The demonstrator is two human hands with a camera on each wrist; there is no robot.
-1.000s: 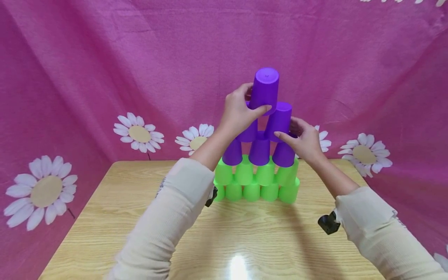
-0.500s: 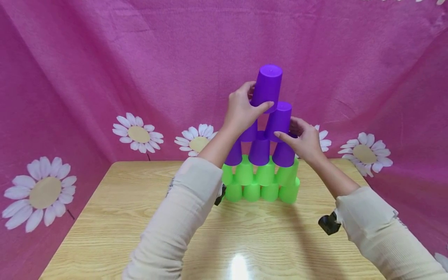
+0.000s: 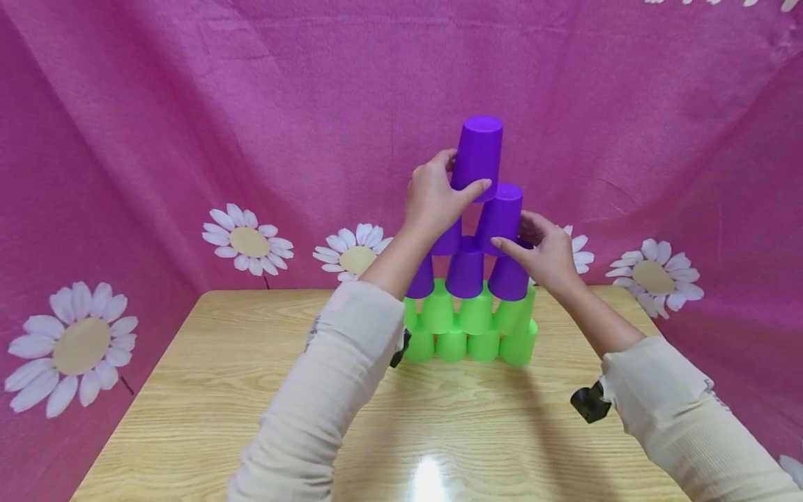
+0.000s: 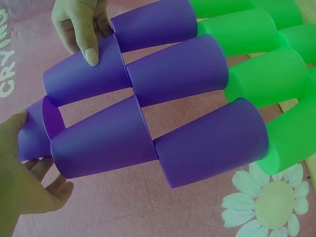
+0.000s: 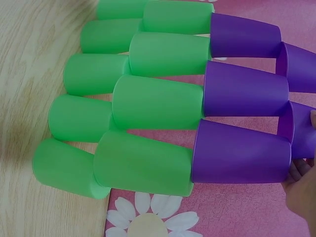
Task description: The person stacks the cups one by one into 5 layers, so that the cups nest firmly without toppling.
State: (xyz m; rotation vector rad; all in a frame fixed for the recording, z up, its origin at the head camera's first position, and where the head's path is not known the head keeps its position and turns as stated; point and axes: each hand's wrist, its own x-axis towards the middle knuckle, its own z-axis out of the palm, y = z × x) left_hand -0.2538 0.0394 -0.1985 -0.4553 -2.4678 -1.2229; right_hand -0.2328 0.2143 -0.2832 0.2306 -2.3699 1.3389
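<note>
My left hand [image 3: 433, 199] holds the topmost purple cup [image 3: 479, 157], which is upside down, thumb in front and fingers behind. In the left wrist view that cup's rim [image 4: 52, 118] lies at the bases of the two purple cups under it. My right hand [image 3: 548, 254] grips the right-hand cup [image 3: 500, 219] of this pair, thumb on its front. The other cup [image 3: 448, 237] of the pair is partly hidden by my left hand. Below come a row of purple cups [image 3: 465, 272] and two rows of green cups [image 3: 475, 312], all upside down.
The pyramid stands toward the back of a wooden table [image 3: 251, 362]. A pink cloth [image 3: 314, 104] with white daisies hangs behind and at both sides. Small black cameras [image 3: 590, 403] sit at the wrists. My left forearm covers the pyramid's lower left end.
My left hand has shifted slightly to the right with the top cup, mostly in the first half second. Its cup now stands nearly still. The right hand keeps its grip in the same place.
</note>
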